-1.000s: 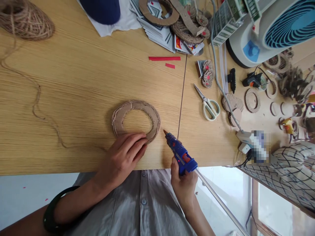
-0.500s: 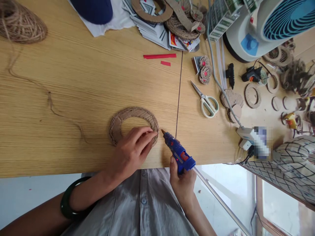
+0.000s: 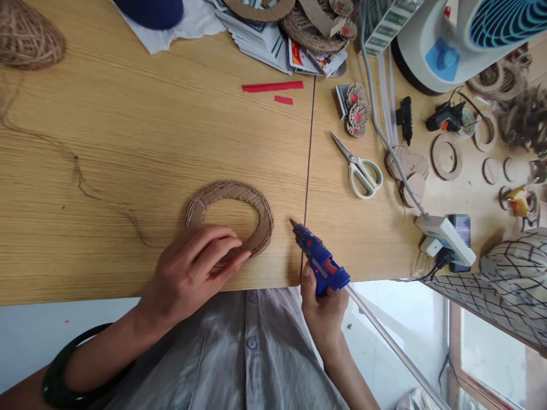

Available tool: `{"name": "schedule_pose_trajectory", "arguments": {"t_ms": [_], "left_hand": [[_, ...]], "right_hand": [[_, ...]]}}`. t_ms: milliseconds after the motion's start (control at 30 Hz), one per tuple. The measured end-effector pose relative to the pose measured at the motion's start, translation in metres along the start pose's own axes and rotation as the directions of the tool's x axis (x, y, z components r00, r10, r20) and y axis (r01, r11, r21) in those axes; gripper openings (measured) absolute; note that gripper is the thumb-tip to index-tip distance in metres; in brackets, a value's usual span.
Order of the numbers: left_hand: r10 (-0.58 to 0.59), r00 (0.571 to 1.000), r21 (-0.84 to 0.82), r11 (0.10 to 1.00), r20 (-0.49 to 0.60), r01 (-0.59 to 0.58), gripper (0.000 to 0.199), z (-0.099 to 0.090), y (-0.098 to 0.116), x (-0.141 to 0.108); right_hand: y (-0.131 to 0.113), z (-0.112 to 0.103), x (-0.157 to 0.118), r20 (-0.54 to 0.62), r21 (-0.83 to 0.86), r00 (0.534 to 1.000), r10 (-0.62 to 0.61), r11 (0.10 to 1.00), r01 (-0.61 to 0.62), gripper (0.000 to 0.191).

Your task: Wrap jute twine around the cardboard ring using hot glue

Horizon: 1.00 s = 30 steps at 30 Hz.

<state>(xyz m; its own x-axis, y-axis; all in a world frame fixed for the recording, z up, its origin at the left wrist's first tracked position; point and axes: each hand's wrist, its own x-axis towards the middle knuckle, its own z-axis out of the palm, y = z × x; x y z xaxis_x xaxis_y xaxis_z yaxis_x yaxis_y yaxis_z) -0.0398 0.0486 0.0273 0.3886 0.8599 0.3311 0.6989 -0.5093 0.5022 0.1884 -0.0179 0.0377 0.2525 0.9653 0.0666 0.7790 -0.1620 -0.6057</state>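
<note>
A cardboard ring (image 3: 260, 205) edged with brown twine lies near the table's front edge. My left hand (image 3: 199, 262) rests over its lower left part, fingers slightly apart and fingertips at the ring's lower rim. A strand of twine (image 3: 106, 202) runs from the left towards this hand. My right hand (image 3: 325, 310) is closed around a blue glue gun (image 3: 318, 256) right of the ring. The gun's nozzle points up and left, apart from the ring, and a clear glue stick (image 3: 384, 336) sticks out of its back.
White-handled scissors (image 3: 361, 171) lie to the right, below cardboard flowers (image 3: 358, 114). Red strips (image 3: 273, 87) are farther back. A twine ball (image 3: 29, 37) sits at the back left. A cable leads to a power strip (image 3: 444, 239); a fan (image 3: 444, 45) stands at the back right.
My left hand has moved left and down along the ring, its fingers spreading. The glue gun in my right hand has shifted right, away from the ring. The view has moved slightly.
</note>
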Motion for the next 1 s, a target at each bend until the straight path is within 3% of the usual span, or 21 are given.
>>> {"name": "schedule_pose_trajectory", "arguments": {"t_ms": [167,300,533,667,867,1000], "left_hand": [[0.034,0.999,0.135,0.99,-0.014,-0.032,0.039,-0.023,-0.02,-0.035],[0.021,1.0,0.165,0.986,0.02,-0.024,0.048,-0.028,-0.025,-0.047],[0.159,0.987,0.148,0.976,0.012,-0.159,0.04,-0.026,-0.029,-0.043],[0.234,0.972,0.118,0.965,0.023,-0.235,0.037,-0.019,-0.021,-0.033],[0.156,0.988,0.005,0.988,0.013,-0.156,0.024,-0.008,-0.007,-0.021],[0.072,0.995,-0.065,0.995,-0.073,-0.077,0.027,-0.014,-0.006,-0.022]], "right_hand": [[-0.002,0.001,0.006,-0.015,-0.01,1.0,0.0,1.0,0.0,0.033],[-0.005,0.005,0.006,-0.012,-0.006,1.0,-0.029,1.0,0.029,0.034],[-0.005,0.006,-0.001,-0.005,0.035,0.999,0.042,0.999,-0.041,0.032],[-0.009,0.005,-0.001,-0.032,0.037,0.999,-0.023,0.999,0.024,0.03],[-0.007,0.003,-0.004,-0.055,0.042,0.997,-0.046,0.998,0.049,0.027],[-0.002,0.002,-0.007,-0.045,0.058,0.999,-0.018,0.998,0.021,0.027]]}}
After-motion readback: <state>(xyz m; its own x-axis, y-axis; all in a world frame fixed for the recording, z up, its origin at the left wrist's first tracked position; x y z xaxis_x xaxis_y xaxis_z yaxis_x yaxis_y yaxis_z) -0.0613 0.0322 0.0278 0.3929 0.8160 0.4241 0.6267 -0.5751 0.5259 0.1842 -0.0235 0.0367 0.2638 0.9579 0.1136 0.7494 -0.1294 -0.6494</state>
